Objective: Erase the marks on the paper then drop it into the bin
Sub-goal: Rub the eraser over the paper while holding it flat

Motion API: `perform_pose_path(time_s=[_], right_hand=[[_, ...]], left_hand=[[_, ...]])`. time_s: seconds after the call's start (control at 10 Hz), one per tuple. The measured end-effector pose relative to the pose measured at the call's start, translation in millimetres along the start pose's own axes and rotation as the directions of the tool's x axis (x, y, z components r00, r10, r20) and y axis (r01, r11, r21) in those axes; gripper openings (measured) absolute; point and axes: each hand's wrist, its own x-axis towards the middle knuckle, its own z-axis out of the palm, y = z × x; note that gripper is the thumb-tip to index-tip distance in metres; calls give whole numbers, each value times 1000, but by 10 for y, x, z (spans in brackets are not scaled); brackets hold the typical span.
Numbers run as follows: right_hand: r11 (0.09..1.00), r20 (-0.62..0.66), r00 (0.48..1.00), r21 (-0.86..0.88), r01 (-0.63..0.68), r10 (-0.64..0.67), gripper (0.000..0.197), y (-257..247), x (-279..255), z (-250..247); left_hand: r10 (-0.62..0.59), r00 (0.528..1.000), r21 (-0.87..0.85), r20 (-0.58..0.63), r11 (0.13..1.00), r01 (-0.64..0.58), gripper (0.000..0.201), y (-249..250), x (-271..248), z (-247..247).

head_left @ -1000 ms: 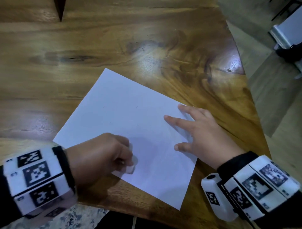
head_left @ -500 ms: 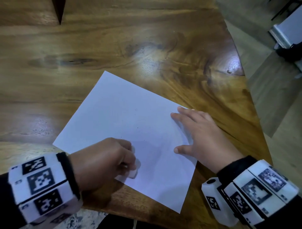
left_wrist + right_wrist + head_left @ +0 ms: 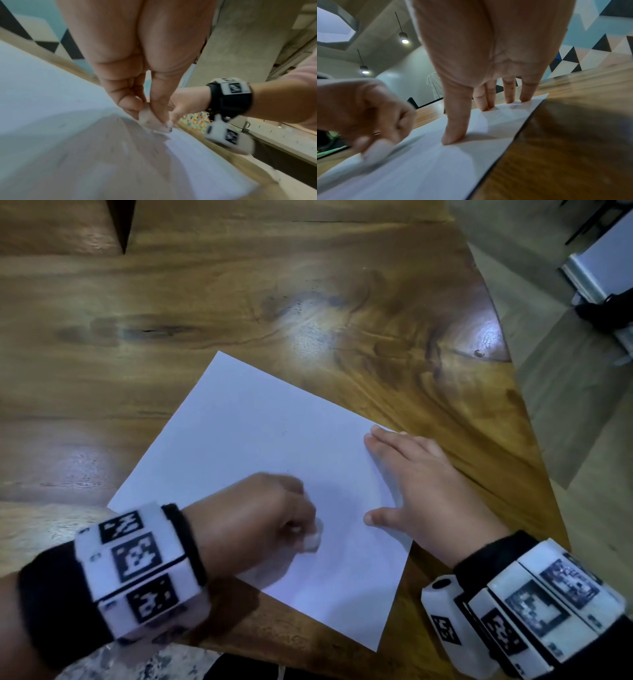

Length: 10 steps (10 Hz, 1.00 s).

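A white sheet of paper (image 3: 260, 446) lies skewed on the wooden table (image 3: 239, 285). My left hand (image 3: 260, 518) pinches a small white eraser (image 3: 313, 537) and presses it on the sheet's near part. In the left wrist view the eraser (image 3: 150, 121) sits between thumb and fingers, touching the paper (image 3: 51, 94). My right hand (image 3: 421, 484) lies flat with straight, spread fingers on the sheet's right edge. In the right wrist view its fingertips (image 3: 453, 139) press the paper (image 3: 436, 169). Only tiny faint specks show on the sheet. No bin is in view.
The table's right edge (image 3: 513, 405) runs diagonally close to my right hand, with grey floor (image 3: 565, 405) beyond it. A white and black object (image 3: 603, 275) stands on the floor at the far right. A dark wedge (image 3: 123, 220) shows at the table's far left.
My left hand has moved right and further onto the sheet with the eraser, and is blurred. The right hand has stayed pressed on the paper's right edge.
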Motion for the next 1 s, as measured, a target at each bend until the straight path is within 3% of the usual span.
perform_pose_path(time_s=[0.1,0.2,0.3,0.5,0.6,0.7,0.9,1.0], right_hand=[[1000,2,1000,3,0,0,96,-3,-2,-3],[1000,3,1000,16,-5,5,96,-6,-8,-12],[1000,0,1000,14,2,-2,96,-7,-11,-23],[1000,-1,1000,4,4,-4,97,-9,-10,-15],[1000,1,1000,20,5,-5,97,-4,-7,-15],[999,-3,1000,52,-15,15,99,4,-12,-24],[983,1,994,146,-110,111,105,27,-36,-34],[986,18,995,131,-104,103,105,21,-49,-42]], left_hand=[[-26,989,60,145,998,17,7,130,83,-44],[-66,993,97,102,994,56,14,32,-103,34],[-3,989,138,149,990,-18,9,4,-155,66],[-183,978,-56,105,980,189,17,208,203,24],[-339,932,-181,131,916,359,11,5,-4,156],[-265,939,-105,217,951,292,5,-63,-142,191],[-92,961,110,262,992,65,12,56,25,-114],[-45,989,214,140,977,14,23,270,337,-342]])
